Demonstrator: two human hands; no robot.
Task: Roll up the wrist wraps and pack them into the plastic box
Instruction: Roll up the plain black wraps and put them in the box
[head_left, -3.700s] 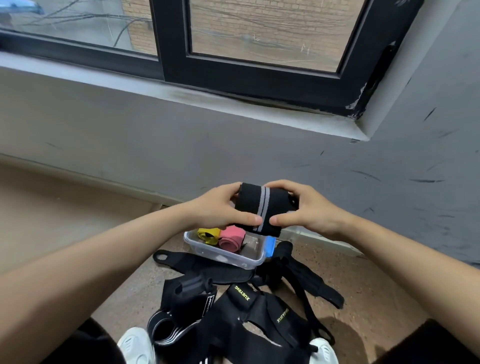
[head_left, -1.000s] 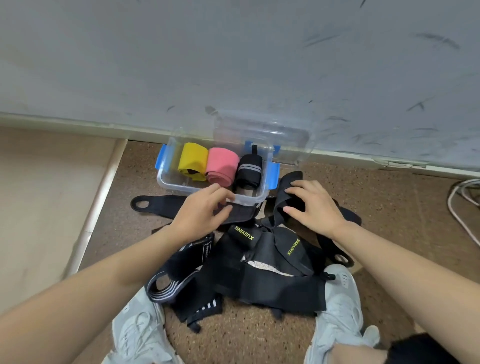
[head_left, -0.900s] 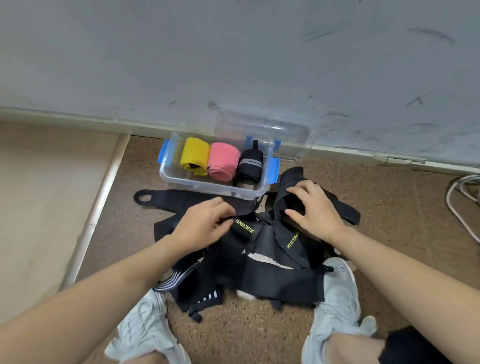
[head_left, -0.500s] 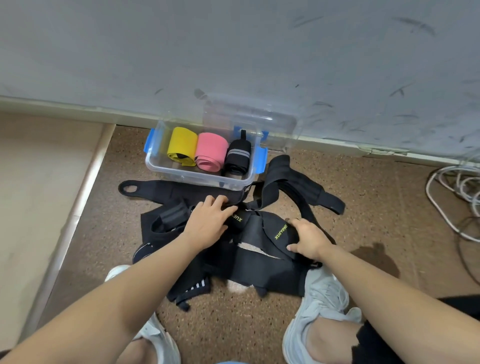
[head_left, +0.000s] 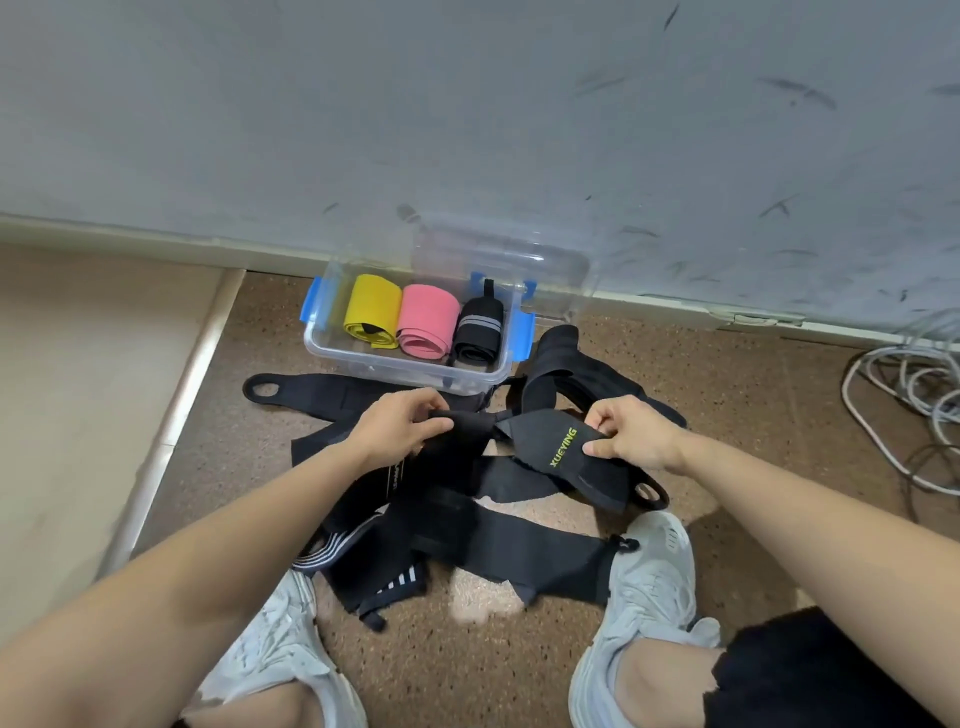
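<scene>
A clear plastic box (head_left: 363, 358) with blue clips stands on the floor by the wall. In it sit a yellow roll (head_left: 371, 306), a pink roll (head_left: 427, 317) and a black roll with a grey stripe (head_left: 480, 325). In front of the box lies a heap of loose black wraps (head_left: 467, 535). Between my hands stretches one black wrap with green lettering (head_left: 561, 452), lifted off the heap. My left hand (head_left: 400, 431) pinches its narrow end and my right hand (head_left: 631, 431) pinches its wide end.
The box's clear lid (head_left: 498, 260) leans on the grey wall behind it. White cables (head_left: 904, 400) coil on the floor at the right. My two white shoes (head_left: 649, 582) flank the heap. A pale raised floor strip (head_left: 171, 415) runs along the left.
The black striped roll went from both hands into the box. Since then both hands dropped to the heap and have now picked up the lettered wrap, pulling it out between them.
</scene>
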